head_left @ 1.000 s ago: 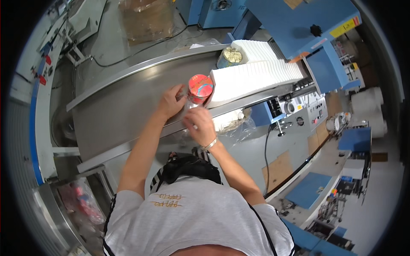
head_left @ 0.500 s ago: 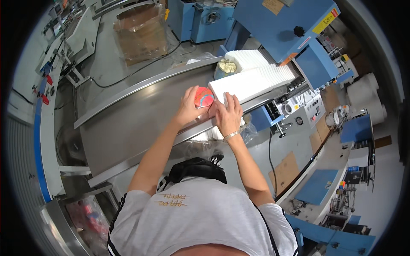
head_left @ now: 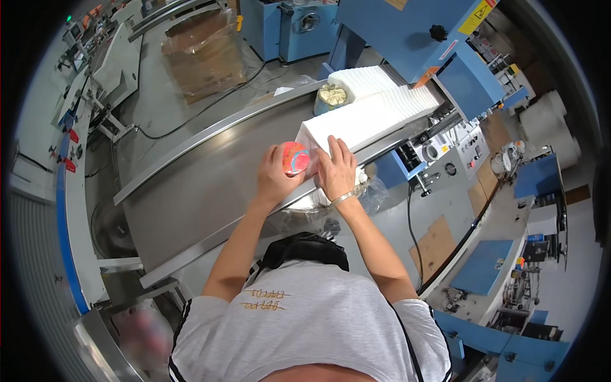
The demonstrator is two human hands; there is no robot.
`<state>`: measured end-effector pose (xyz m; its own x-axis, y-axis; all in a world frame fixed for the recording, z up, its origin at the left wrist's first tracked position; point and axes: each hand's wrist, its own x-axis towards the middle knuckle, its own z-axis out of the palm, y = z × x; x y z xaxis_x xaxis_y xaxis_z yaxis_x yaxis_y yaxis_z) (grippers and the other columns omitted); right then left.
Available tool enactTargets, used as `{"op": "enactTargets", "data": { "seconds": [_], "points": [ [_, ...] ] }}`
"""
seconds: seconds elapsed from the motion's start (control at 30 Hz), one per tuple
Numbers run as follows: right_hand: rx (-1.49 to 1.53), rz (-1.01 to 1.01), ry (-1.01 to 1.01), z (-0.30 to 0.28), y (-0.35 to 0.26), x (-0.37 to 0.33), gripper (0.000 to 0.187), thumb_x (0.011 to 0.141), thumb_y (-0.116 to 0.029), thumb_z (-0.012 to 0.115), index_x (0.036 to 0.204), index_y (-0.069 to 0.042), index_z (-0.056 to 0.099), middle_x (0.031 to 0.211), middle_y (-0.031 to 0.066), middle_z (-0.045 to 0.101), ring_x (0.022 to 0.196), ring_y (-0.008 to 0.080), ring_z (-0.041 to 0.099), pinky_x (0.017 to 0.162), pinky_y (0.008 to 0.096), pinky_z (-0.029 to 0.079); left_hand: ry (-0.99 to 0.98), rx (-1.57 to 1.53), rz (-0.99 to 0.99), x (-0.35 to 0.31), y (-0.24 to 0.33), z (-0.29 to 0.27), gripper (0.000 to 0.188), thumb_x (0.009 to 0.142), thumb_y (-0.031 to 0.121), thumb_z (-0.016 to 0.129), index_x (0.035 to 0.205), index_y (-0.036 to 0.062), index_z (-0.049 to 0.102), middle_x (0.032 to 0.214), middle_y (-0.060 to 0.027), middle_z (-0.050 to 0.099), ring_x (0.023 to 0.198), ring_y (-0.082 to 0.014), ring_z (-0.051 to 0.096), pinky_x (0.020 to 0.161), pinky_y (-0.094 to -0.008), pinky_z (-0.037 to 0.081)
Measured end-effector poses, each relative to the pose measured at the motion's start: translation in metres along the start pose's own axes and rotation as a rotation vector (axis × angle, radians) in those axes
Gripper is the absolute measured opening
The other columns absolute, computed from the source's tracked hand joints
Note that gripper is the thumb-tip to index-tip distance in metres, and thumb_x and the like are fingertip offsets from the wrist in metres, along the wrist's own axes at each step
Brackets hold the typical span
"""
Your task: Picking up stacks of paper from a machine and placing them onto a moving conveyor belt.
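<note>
My left hand [head_left: 272, 179] is closed round a roundish packet [head_left: 296, 158] with a red-pink end and a blue curved mark. That end faces up, and its lower side is partly hidden between my hands. My right hand [head_left: 337, 170] lies against the near end of a long white stack [head_left: 366, 114] of soft, thin layers. Its fingers are stretched out and slightly apart, with the thumb toward the packet. Beyond the stack's near end stands a round container [head_left: 332, 97] with a crinkled, pale gold top.
The stack lies on a sloping metal trough [head_left: 191, 191] with raised rims. Blue machinery [head_left: 407, 38] rises over its far right end. A cardboard box lined with clear plastic [head_left: 205, 57] sits on the floor beyond. Clear plastic bags [head_left: 375, 191] hang beside the near rim.
My left hand has shifted slightly left and down with the packet, which is tilted differently. My right hand has stayed at the stack's end. The whole view has turned a little.
</note>
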<state>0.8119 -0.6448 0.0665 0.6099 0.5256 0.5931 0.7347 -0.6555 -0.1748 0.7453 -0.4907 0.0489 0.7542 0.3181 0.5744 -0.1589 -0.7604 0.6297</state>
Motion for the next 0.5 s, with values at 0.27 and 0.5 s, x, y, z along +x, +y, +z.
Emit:
{"op": "enactTargets", "data": {
  "seconds": [0.27, 0.5],
  "points": [
    [0.066, -0.019, -0.011, -0.014, -0.025, -0.002, 0.044, 0.071, -0.01, 0.065, 0.115, -0.013, 0.058, 0.136, 0.019, 0.039, 0.122, 0.0393, 0.039, 0.095, 0.0485, 0.034, -0.005, -0.058, -0.011, -0.012, -0.022, 0.014, 0.076, 0.062, 0.025, 0.08, 0.126, 0.0051, 0.043, 0.121, -0.0194, 0.048, 0.11, -0.0354, 0.048, 0.09, -0.0435, 0.042],
    [0.523, -0.248, -0.095, 0.012, -0.06, -0.021, 0.028, 0.073, -0.013, 0.066, 0.1, -0.007, 0.057, 0.096, 0.0082, 0.06, 0.088, 0.0273, 0.058, 0.079, 0.0388, 0.044, 0.078, -0.005, -0.258, -0.022, -0.084, -0.056, 0.027, 0.082, 0.016, 0.065, 0.103, -0.0002, 0.06, 0.099, -0.0143, 0.06, 0.087, -0.0275, 0.058, 0.077, -0.0338, 0.047]
  ]
}}
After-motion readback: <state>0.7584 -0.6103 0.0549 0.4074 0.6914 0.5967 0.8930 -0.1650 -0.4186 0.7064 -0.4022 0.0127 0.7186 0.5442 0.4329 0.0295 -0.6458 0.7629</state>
